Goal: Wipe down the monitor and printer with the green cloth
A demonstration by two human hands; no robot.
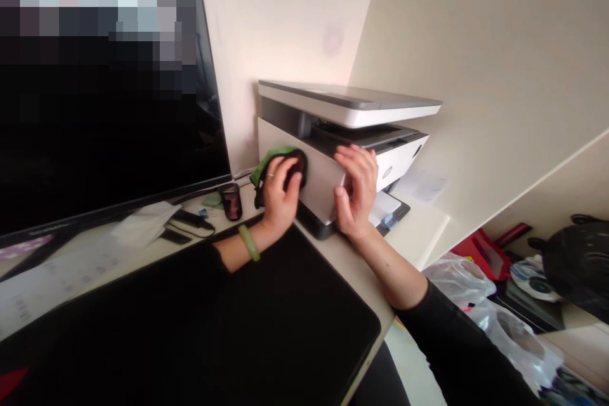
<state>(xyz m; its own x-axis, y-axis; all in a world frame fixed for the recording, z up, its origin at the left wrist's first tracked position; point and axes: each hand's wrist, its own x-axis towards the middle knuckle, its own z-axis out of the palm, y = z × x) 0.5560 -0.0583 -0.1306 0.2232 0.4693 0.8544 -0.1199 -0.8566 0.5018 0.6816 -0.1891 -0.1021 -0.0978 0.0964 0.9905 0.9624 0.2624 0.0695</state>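
Pressing a green cloth (278,157) to the side of the printer (352,104), the left hand (280,193) is clamped around it. The right hand (354,193), fingers spread, braces the front corner. The printer sits on the worktop (340,255). Wiping looks mid-job, with only this side covered.

— Where does the camera sit?
— On the person's head. It is the only view, so nothing is shared with another.
— Which way does it face?
— Forward and down, across the desk (423,231) towards the printer (352,133) in the wall corner.
— How near?
— Close. Both forearms enter from the lower edge, and the left hand (280,193) and right hand (354,190) sit on the printer at centre frame. The monitor (95,139) fills the upper left.
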